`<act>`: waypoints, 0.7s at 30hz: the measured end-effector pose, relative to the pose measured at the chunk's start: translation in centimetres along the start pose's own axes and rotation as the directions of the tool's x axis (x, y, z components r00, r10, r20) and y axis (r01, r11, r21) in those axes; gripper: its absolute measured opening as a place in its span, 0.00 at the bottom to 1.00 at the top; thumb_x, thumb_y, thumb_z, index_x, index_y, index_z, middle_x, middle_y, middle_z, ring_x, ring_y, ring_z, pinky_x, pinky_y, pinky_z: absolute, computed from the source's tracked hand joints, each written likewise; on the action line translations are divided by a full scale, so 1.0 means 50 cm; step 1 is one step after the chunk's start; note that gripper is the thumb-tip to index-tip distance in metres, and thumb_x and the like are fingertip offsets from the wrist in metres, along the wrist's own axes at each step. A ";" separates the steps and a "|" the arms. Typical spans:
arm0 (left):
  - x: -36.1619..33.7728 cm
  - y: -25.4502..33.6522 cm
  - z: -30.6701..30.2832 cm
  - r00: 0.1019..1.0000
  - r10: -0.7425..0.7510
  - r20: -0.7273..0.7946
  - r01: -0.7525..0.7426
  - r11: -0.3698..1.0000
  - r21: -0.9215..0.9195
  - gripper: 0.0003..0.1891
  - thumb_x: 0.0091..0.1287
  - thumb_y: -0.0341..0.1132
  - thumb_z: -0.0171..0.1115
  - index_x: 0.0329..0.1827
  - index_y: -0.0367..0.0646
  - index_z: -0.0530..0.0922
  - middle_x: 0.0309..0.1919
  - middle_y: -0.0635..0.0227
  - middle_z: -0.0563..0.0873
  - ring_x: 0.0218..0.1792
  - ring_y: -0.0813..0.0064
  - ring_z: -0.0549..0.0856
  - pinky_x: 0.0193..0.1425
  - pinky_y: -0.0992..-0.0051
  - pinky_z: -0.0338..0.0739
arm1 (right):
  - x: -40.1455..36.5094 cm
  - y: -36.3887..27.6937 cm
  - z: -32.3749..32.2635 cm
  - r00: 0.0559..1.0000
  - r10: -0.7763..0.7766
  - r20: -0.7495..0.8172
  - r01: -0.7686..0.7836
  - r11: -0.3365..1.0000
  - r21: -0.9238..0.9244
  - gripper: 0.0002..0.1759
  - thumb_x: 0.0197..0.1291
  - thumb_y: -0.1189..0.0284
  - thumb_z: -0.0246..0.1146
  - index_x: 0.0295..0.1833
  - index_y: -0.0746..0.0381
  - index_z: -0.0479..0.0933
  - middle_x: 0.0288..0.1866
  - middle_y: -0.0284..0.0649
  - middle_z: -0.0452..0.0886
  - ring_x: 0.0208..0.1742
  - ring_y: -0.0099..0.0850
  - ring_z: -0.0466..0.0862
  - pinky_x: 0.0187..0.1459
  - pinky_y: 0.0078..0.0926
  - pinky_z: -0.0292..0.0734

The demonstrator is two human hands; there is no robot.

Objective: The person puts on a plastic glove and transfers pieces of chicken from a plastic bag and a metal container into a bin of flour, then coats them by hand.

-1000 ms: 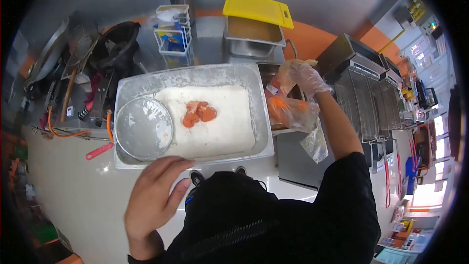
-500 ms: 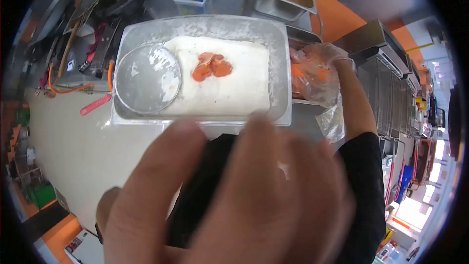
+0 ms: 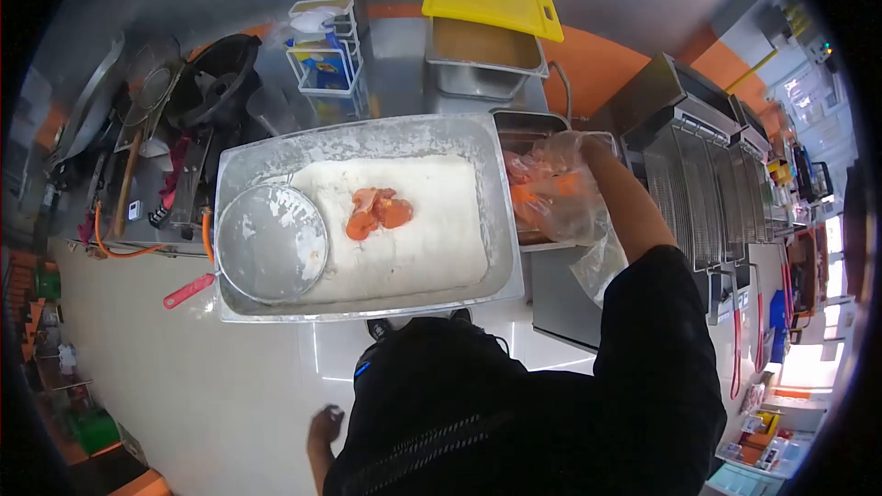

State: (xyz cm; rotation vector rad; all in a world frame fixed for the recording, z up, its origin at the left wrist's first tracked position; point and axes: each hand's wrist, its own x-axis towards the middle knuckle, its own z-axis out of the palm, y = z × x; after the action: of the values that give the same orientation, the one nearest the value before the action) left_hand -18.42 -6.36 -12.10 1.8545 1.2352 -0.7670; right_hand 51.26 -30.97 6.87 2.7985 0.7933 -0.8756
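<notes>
My right hand [image 3: 562, 184] is inside or behind a clear plastic bag [image 3: 588, 216] of orange-coated raw meat, in a metal pan to the right; its fingers are hidden by plastic and meat. Low beside my body hangs my left hand [image 3: 326, 424], fingers curled, with a small pale spot at the fingertips that I cannot make out. Between them and the wall stands a large metal tub [image 3: 367, 308] spread with white flour [image 3: 423, 262]. Pieces of raw meat [image 3: 378, 211] lie together on the flour. A round sieve [image 3: 273, 243] rests in the tub's left end, its red handle over the rim.
Behind the tub stand a white wire rack [image 3: 323, 73] and a metal container [image 3: 482, 73] under a yellow cutting board [image 3: 491, 5]. Black basins and strainers [image 3: 154, 87] crowd the left. Wire fryer baskets [image 3: 684, 197] are on the right. Tiled floor [image 3: 211, 386] lies below.
My left hand, large and blurred before the camera earlier, is now down at my side. The view has shifted, so the tub sits lower. My right hand stays at the bag.
</notes>
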 end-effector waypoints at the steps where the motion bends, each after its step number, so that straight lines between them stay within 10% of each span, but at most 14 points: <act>1: -0.043 0.036 0.008 1.000 -0.028 0.010 0.027 0.997 0.074 0.19 0.61 0.44 0.61 0.52 0.43 0.76 0.42 0.53 0.84 0.47 0.59 0.82 0.52 0.65 0.76 | 0.004 0.001 0.002 1.000 0.006 -0.009 -0.006 0.998 -0.055 0.20 0.58 0.61 0.58 0.55 0.56 0.76 0.53 0.39 0.78 0.53 0.33 0.78 0.54 0.31 0.73; 2: 0.049 -0.101 0.103 0.812 0.583 -0.004 -0.578 0.803 -0.145 0.20 0.60 0.44 0.61 0.51 0.42 0.77 0.43 0.54 0.84 0.48 0.62 0.83 0.52 0.67 0.75 | 0.006 0.002 0.000 1.000 0.003 -0.017 -0.005 0.994 -0.108 0.20 0.57 0.62 0.58 0.54 0.55 0.76 0.53 0.39 0.79 0.53 0.34 0.78 0.54 0.32 0.73; 3: 0.109 -0.301 0.221 0.991 0.128 0.048 -0.122 0.986 -0.110 0.20 0.60 0.44 0.61 0.51 0.42 0.77 0.43 0.54 0.84 0.48 0.63 0.83 0.52 0.67 0.75 | 0.009 -0.002 0.002 1.000 -0.007 -0.021 0.004 0.986 -0.164 0.20 0.57 0.62 0.58 0.54 0.55 0.77 0.53 0.39 0.79 0.53 0.34 0.78 0.53 0.32 0.73; 9: 0.007 -0.193 0.220 0.981 -0.136 0.140 0.176 0.927 -0.331 0.19 0.60 0.44 0.61 0.49 0.42 0.78 0.42 0.55 0.84 0.48 0.64 0.83 0.51 0.68 0.75 | 0.022 -0.053 0.017 0.983 -0.181 0.015 0.165 0.854 -0.493 0.19 0.54 0.62 0.59 0.52 0.55 0.78 0.51 0.40 0.80 0.53 0.36 0.79 0.52 0.34 0.74; 14: -0.111 -0.013 0.073 0.983 -0.156 0.096 0.181 0.911 -0.371 0.16 0.62 0.42 0.57 0.46 0.40 0.79 0.42 0.55 0.84 0.47 0.64 0.83 0.50 0.67 0.75 | 0.018 -0.100 -0.019 0.959 -0.273 0.074 0.263 0.761 -0.593 0.19 0.53 0.62 0.60 0.51 0.55 0.79 0.50 0.41 0.81 0.53 0.37 0.80 0.51 0.35 0.75; 17: 0.005 -0.169 0.152 0.997 -0.080 -0.016 0.074 0.973 -0.217 0.15 0.63 0.40 0.55 0.46 0.41 0.79 0.43 0.55 0.84 0.47 0.62 0.83 0.50 0.68 0.76 | 0.032 -0.095 -0.031 1.000 0.001 -0.024 -0.014 0.834 -0.551 0.21 0.48 0.62 0.62 0.49 0.57 0.80 0.46 0.41 0.82 0.51 0.34 0.81 0.47 0.34 0.75; 19: 0.022 -0.172 0.141 0.996 -0.075 -0.037 0.066 0.974 -0.215 0.14 0.64 0.40 0.55 0.46 0.41 0.79 0.43 0.55 0.84 0.48 0.62 0.83 0.50 0.67 0.76 | 0.050 -0.030 -0.005 0.784 -0.316 -0.534 0.056 0.893 -0.446 0.10 0.52 0.65 0.61 0.38 0.56 0.81 0.33 0.41 0.81 0.36 0.38 0.81 0.37 0.34 0.76; 21: 0.023 -0.153 0.117 0.996 -0.070 -0.056 0.056 0.975 -0.214 0.14 0.64 0.40 0.55 0.47 0.42 0.79 0.43 0.55 0.84 0.48 0.61 0.83 0.51 0.67 0.76 | 0.009 -0.035 0.001 0.727 -0.322 -0.607 0.208 0.945 -0.253 0.11 0.52 0.67 0.60 0.40 0.58 0.80 0.32 0.41 0.80 0.36 0.38 0.81 0.37 0.33 0.75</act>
State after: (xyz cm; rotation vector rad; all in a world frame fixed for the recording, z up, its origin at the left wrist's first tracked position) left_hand -25.55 -8.94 -18.13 1.6837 1.3659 -0.5890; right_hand 50.64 -29.29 6.68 2.8610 1.3080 0.1942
